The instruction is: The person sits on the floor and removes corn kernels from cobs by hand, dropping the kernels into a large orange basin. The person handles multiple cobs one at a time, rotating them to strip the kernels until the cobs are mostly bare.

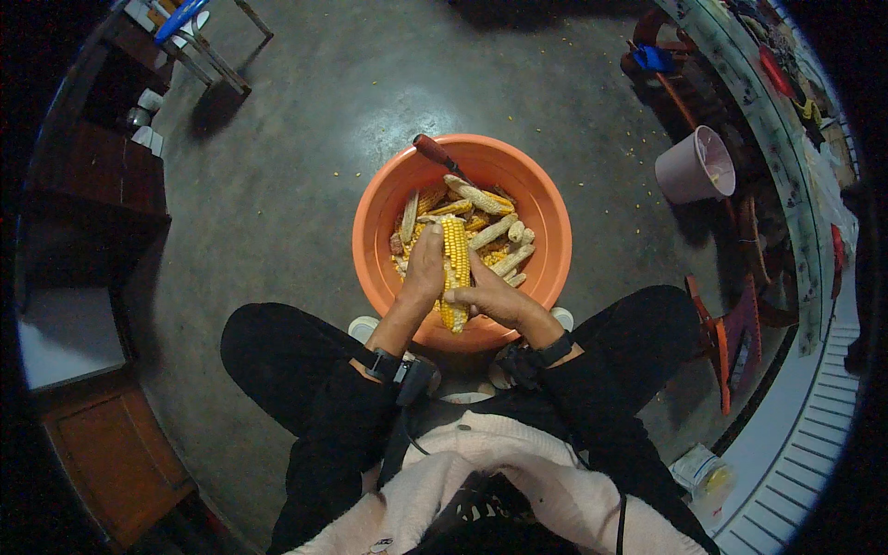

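Observation:
An ear of yellow corn (454, 260), with some kernels gone from its lower part, is held over an orange plastic basin (551, 208). My left hand (424, 267) grips its left side, thumb near the upper end. From the right, my right hand (496, 295) holds it, with the thumb across the lower part. Inside the basin lie several bare cobs (494, 231), partly shelled ears and loose kernels. A tool with a red-brown handle (433, 150) leans on the basin's far rim; its lower end is hidden among the cobs.
The basin stands on a grey floor (298, 173) with scattered kernels, between my feet. A pink bucket (694, 166) is at right, beside a long table (784, 139). A stool (208, 55) stands far left, near dark wooden cabinets (104, 166). A plastic bag (701, 472) lies lower right.

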A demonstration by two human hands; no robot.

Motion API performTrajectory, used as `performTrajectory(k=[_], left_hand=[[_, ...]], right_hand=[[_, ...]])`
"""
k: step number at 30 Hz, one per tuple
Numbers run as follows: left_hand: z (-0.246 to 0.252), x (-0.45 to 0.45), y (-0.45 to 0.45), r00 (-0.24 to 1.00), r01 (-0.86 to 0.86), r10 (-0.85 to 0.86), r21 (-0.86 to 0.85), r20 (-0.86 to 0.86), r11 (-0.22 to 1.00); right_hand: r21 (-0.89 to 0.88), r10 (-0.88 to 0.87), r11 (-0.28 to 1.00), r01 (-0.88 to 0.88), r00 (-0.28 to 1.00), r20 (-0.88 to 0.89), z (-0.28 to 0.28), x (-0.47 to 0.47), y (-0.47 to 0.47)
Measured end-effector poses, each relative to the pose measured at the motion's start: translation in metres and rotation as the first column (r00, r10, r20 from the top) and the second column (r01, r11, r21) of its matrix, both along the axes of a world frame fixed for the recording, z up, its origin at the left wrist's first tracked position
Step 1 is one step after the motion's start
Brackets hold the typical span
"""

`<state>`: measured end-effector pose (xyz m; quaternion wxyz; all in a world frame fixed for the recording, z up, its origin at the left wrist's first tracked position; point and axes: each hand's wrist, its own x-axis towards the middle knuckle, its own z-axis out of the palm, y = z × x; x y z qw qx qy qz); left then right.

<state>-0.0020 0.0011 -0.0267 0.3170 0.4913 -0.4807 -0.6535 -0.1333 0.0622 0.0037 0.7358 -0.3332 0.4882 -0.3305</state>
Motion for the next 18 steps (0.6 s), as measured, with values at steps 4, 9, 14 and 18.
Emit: performTrajectory(k=[4, 9, 14, 18], left_hand=[[0.001, 0.000, 0.003, 0.998, -0.045, 0.051, -0.162, 0.035, 0.986], [0.001, -0.001, 0.000, 0.995, -0.082, 0.087, 0.088, -0.053, 0.993], [-0.004, -0.002, -0.003, 0.999, 0.005, -0.011, -0.125, -0.052, 0.992], [-0.010, -0.004, -0.001, 0.992, -0.018, 0.013, -0.038, -0.129, 0.999]], right_hand=[[-0.025, -0.009, 1.000, 0.010, 1.000, 0.025, -0.004, 0.001, 0.000], [-0.070, -0.027, 0.997, 0.028, 1.000, 0.016, -0.009, 0.002, 0.000], [-0.020, -0.039, 0.999, 0.040, 0.997, 0.064, -0.007, 0.001, -0.001], [0.003, -0.052, 0.999, 0.052, 0.994, 0.097, -0.006, 0.000, 0.000]])
